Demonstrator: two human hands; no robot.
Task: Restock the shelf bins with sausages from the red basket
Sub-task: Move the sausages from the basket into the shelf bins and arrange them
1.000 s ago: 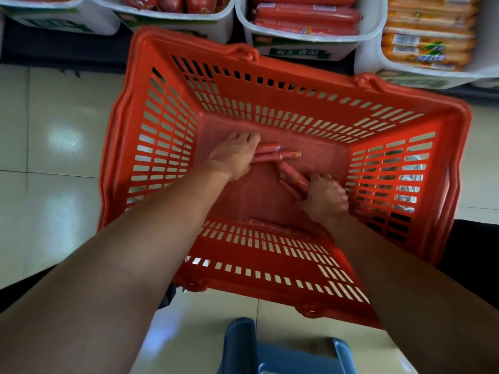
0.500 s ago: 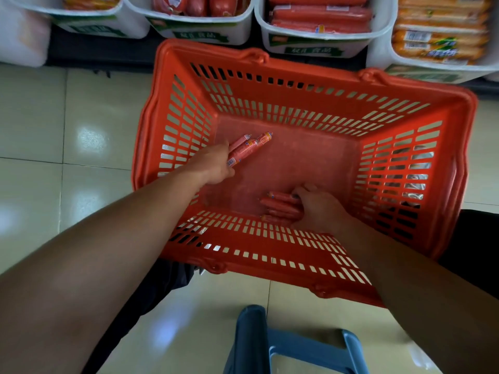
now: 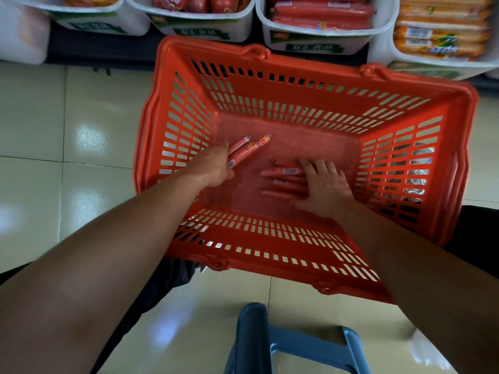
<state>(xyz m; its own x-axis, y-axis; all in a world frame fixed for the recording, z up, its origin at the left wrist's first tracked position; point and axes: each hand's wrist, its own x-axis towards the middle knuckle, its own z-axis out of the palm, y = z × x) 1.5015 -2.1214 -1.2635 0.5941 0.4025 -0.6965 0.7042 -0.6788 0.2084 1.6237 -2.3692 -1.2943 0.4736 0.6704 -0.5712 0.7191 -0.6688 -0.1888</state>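
The red basket [image 3: 302,247] sits on the floor in front of me, tilted toward me. My left hand [image 3: 213,166] grips a few thin red sausages [image 3: 247,149] that stick out up and to the right over the basket's left side. My right hand [image 3: 322,184] lies on the basket floor with fingers curled round several more sausages [image 3: 282,182], which point left. White shelf bins [image 3: 318,40] holding red and orange sausages line the top edge.
A blue plastic stool [image 3: 294,341] stands at the bottom centre, just behind the basket. Glossy beige floor tiles [image 3: 67,147] spread to the left. The bin of orange sausages [image 3: 442,33] is at the top right.
My left hand lifted its sausages from the basket's middle toward the left wall. My right hand gathered more sausages and drew them back along the basket floor.
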